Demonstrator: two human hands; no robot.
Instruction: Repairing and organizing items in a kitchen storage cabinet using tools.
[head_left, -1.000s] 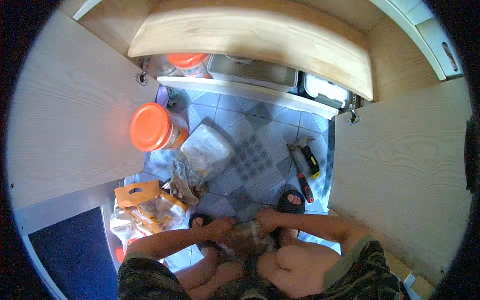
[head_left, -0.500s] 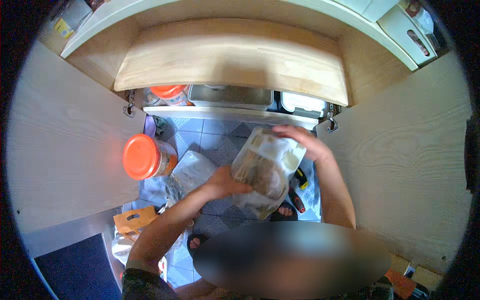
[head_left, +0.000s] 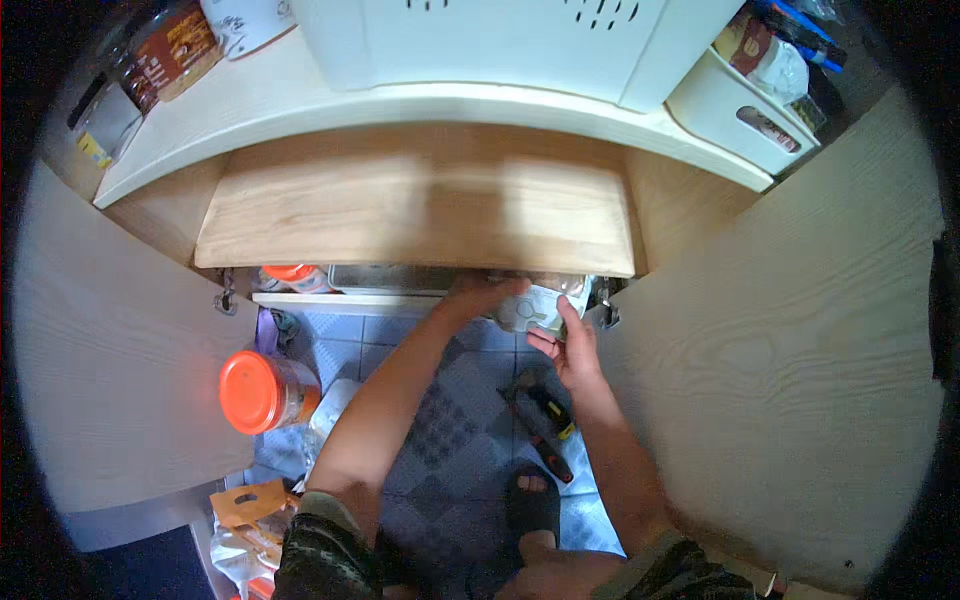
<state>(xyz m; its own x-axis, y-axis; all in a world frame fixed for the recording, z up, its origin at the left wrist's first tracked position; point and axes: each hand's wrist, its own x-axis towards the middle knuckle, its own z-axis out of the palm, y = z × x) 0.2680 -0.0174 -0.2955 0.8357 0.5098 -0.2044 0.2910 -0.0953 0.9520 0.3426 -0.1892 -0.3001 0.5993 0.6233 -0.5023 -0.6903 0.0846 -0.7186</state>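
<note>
At the far right of the low opening under the wooden shelf (head_left: 430, 210), I see a clear package (head_left: 532, 312) held between both hands. The left hand (head_left: 488, 294) lies over its left end, fingers reaching across the top; the right hand (head_left: 573, 350) grips its near face, thumb on the label (head_left: 546, 303) and fingers beneath, probably to keep it level under that shelf. Both cupboard doors, left (head_left: 120, 350) and right (head_left: 770, 370), stand wide, which seems to give the forearms room. A grey tray (head_left: 390, 279) and an orange-lidded jar (head_left: 292, 274) sit low inside, farther left. The hammer (head_left: 522, 384) and red-handled screwdriver (head_left: 552, 460) lie on the tiled floor (head_left: 440, 430), near the right forearm; the orange-lidded tub (head_left: 252, 393) stands left, perhaps set aside to leave the middle free. The package's pale label has printing too small for me to read; a far-left jar (head_left: 178, 52) wears a brown one with pale lettering.
</note>
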